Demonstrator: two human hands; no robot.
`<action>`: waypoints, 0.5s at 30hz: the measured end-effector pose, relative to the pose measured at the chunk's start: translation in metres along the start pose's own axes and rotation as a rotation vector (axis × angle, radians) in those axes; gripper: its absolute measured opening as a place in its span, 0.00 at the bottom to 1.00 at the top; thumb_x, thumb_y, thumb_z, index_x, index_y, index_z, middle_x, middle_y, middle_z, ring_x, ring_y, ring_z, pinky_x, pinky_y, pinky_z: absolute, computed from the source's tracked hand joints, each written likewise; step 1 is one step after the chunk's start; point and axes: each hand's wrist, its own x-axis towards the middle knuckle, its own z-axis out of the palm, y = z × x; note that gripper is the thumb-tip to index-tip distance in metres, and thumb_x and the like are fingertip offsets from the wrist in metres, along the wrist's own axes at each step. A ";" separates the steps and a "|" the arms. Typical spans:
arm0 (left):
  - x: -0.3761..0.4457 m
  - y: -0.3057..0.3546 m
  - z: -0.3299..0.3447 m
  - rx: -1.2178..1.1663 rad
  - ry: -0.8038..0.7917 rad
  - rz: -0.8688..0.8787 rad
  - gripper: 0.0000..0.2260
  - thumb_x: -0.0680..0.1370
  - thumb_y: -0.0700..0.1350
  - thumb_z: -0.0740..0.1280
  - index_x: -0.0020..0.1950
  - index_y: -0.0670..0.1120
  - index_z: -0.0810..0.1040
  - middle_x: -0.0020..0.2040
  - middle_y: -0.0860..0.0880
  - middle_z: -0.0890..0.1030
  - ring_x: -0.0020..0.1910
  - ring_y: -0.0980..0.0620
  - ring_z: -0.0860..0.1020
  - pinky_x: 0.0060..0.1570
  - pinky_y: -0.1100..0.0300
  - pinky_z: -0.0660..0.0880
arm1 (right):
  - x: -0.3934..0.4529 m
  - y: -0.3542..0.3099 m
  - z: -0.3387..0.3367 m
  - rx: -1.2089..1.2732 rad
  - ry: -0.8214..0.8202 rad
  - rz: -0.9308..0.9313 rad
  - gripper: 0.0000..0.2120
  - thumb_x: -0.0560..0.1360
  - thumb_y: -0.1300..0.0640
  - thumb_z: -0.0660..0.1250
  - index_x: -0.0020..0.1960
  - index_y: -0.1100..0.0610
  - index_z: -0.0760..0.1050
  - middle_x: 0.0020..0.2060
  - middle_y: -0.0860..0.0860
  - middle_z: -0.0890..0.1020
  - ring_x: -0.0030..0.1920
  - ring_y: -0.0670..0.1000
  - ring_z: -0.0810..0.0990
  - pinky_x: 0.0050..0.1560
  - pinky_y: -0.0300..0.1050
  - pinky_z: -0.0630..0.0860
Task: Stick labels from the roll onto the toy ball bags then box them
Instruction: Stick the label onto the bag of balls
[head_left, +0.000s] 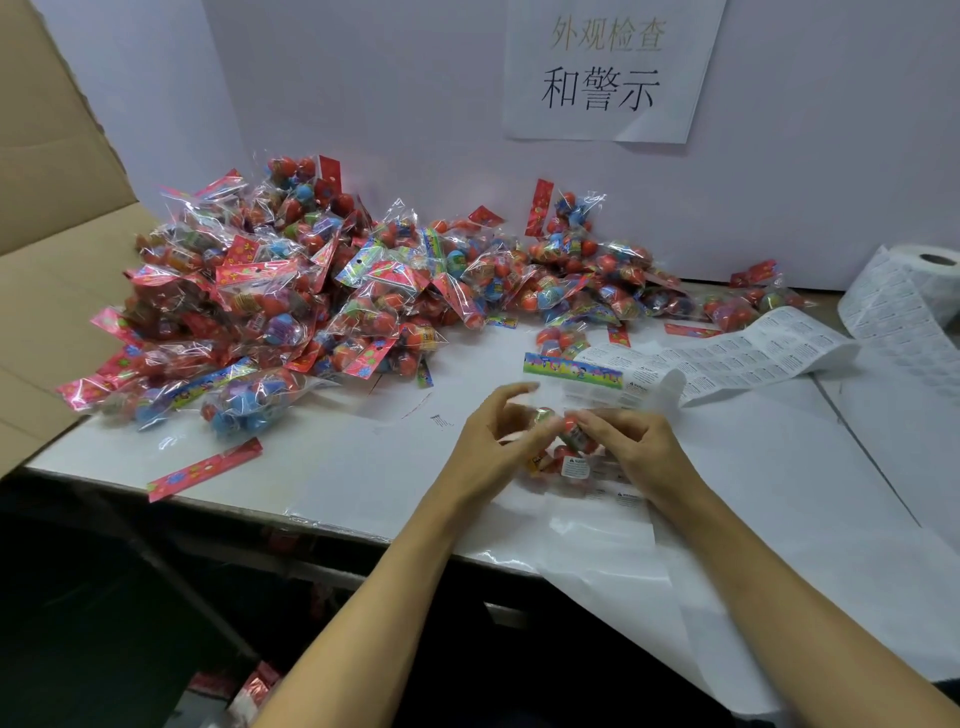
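Both hands meet over 1 toy ball bag (563, 447) near the table's (322, 467) front edge: the left hand (491, 441) curls its fingers round the bag's left end, the right hand (631, 447) pinches its right end. A white label (575, 466) shows on the bag. The label roll (906, 306) stands at the far right, its strip (727, 358) trailing toward the hands. A heap of bags (291, 291) lies behind, beside the cardboard box (47, 260).

Label roll (914, 301) cut off right — label print (753, 358) unreadable

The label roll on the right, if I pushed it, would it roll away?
Probably a little. The label roll looks round with a hollow core, so it could roll. Its long loose strip lies flat on the table and looks floppy, so it might drag and slow it. It seems fairly light, being paper.
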 end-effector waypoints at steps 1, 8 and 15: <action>-0.001 0.001 0.000 0.083 -0.023 0.005 0.33 0.70 0.58 0.80 0.72 0.60 0.72 0.59 0.53 0.81 0.59 0.57 0.82 0.58 0.64 0.77 | 0.001 0.000 -0.001 0.024 0.032 0.025 0.07 0.72 0.47 0.71 0.44 0.47 0.88 0.42 0.51 0.88 0.43 0.49 0.85 0.47 0.46 0.81; -0.004 0.004 0.009 0.596 -0.148 0.187 0.54 0.67 0.50 0.84 0.83 0.57 0.52 0.69 0.60 0.63 0.70 0.62 0.61 0.66 0.70 0.56 | 0.008 -0.003 -0.016 0.430 0.310 0.175 0.03 0.80 0.58 0.67 0.50 0.55 0.80 0.41 0.53 0.85 0.42 0.52 0.82 0.45 0.46 0.75; 0.003 -0.001 0.011 0.878 -0.236 0.233 0.24 0.77 0.56 0.74 0.72 0.59 0.77 0.80 0.58 0.65 0.82 0.52 0.55 0.80 0.55 0.50 | 0.012 -0.032 -0.050 0.669 0.397 0.186 0.05 0.80 0.60 0.66 0.47 0.56 0.80 0.39 0.52 0.87 0.40 0.49 0.86 0.42 0.44 0.83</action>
